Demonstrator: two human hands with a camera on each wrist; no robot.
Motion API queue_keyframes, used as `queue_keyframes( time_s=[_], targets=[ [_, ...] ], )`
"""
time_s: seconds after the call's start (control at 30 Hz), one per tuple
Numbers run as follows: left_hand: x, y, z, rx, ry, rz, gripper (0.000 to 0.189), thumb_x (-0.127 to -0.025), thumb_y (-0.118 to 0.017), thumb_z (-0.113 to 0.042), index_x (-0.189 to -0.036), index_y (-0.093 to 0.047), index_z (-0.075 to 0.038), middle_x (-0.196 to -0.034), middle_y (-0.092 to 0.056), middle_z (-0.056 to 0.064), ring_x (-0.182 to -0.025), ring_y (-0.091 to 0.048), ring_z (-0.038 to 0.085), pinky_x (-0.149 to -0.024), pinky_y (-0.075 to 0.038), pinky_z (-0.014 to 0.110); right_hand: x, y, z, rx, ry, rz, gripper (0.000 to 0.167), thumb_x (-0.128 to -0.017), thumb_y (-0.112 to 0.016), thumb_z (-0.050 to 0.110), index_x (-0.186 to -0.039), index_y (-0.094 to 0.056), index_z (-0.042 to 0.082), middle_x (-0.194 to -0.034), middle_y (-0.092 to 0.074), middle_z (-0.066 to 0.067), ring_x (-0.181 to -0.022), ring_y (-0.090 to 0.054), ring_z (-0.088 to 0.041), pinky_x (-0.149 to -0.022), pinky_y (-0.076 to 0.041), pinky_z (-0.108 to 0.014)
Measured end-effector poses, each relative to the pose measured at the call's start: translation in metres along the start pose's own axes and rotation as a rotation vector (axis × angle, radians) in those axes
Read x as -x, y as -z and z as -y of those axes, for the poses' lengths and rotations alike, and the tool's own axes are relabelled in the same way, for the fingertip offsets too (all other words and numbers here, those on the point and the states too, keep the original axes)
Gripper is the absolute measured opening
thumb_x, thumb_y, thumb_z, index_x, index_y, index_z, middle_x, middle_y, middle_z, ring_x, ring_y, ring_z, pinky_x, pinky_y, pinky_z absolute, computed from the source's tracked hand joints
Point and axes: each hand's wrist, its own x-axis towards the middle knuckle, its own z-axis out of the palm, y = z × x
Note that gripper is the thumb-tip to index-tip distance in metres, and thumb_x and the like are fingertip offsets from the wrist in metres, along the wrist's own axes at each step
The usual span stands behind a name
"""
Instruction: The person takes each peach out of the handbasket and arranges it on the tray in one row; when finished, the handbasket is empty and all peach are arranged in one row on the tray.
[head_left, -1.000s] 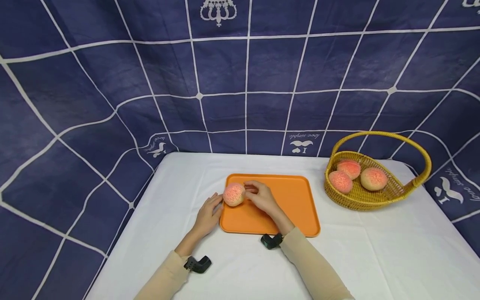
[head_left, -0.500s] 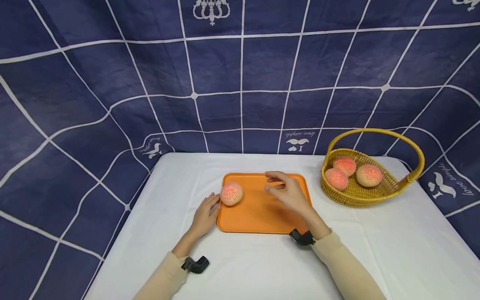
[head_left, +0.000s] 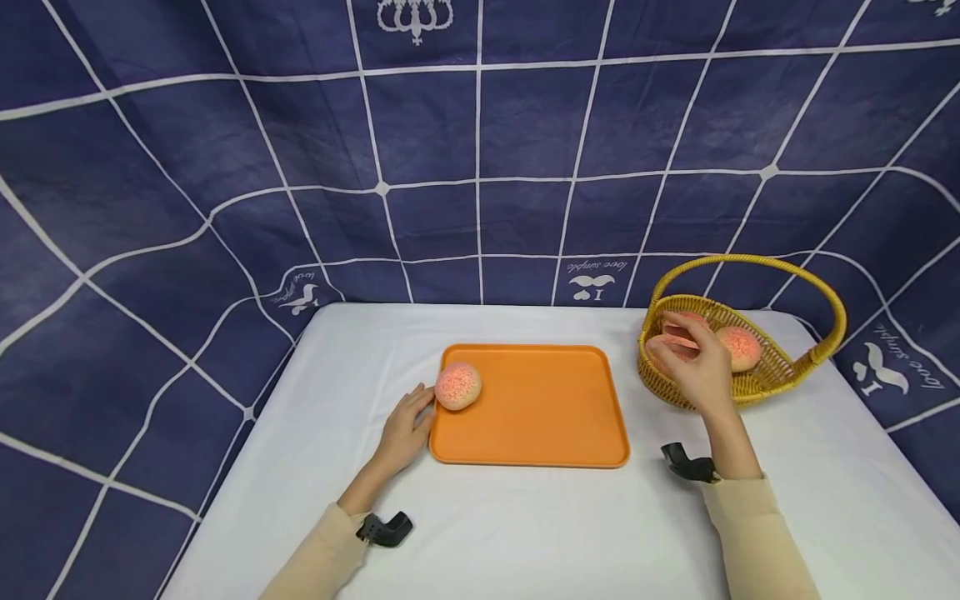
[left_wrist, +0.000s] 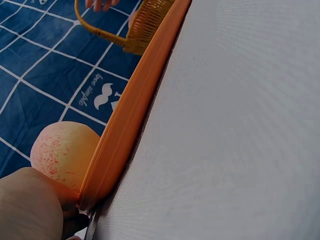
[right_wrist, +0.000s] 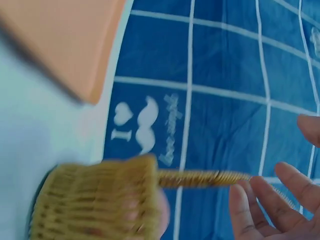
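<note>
the head view is looking forward and down over the flat rectangular orange tray (head_left: 540, 408) and oval yellow wicker basket (head_left: 776, 371). the left wrist view is skimming close along the tray's side; the right is facing the white-gridded blue cloth backdrop (head_left: 525, 217) near the basket. all are sharing tray and basket.

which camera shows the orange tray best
The head view: it looks down on the orange tray, with all four corners in sight and a peach covering a small part. The left wrist view shows it nearly edge-on; the right wrist view has just a blurred corner at upper left.
</note>
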Motion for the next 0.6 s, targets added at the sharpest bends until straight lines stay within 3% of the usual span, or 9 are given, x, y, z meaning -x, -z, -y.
queue_keyframes(
  time_s=[0.2,0.3,0.43,0.6],
  targets=[
    [-0.001,-0.001,0.0,0.005,-0.011,-0.009,0.041,-0.097,-0.055,-0.008,-0.135,-0.052,0.008,-0.142,-0.053,0.019,-0.14,-0.039,0.037,-0.119,-0.026,0.053,-0.004,0.009,-0.022,0.089,-0.058,0.009,0.052,-0.086,-0.074,0.013,-0.134,-0.057,0.002,-0.125,-0.057,-0.019,-0.11,-0.058,-0.029,-0.08,-0.047,-0.002],
    [-0.001,-0.001,-0.001,0.003,-0.02,-0.013,0.042,-0.097,-0.056,-0.008,-0.135,-0.052,0.008,-0.142,-0.053,0.02,-0.14,-0.04,0.039,-0.119,-0.026,0.054,-0.005,0.014,-0.032,0.132,-0.08,0.045,0.055,-0.088,-0.073,0.018,-0.137,-0.054,0.002,-0.127,-0.053,-0.024,-0.114,-0.055,-0.038,-0.079,-0.044,-0.003],
    [-0.001,-0.001,-0.001,-0.001,-0.021,-0.013,0.042,-0.097,-0.056,-0.009,-0.136,-0.052,0.007,-0.142,-0.053,0.02,-0.14,-0.04,0.038,-0.119,-0.027,0.054,-0.005,0.019,-0.041,0.189,-0.135,0.102,0.062,-0.09,-0.071,0.027,-0.142,-0.048,0.002,-0.13,-0.05,-0.027,-0.118,-0.054,-0.044,-0.081,-0.044,-0.015],
    [0.0,0.0,0.0,-0.002,-0.024,-0.017,0.042,-0.097,-0.056,-0.009,-0.135,-0.052,0.008,-0.142,-0.053,0.02,-0.14,-0.04,0.038,-0.119,-0.027,0.054,-0.007,0.021,-0.049,0.223,-0.196,0.152,0.066,-0.091,-0.069,0.031,-0.146,-0.044,0.004,-0.135,-0.047,-0.03,-0.122,-0.049,-0.047,-0.086,-0.046,-0.04]
  ],
)
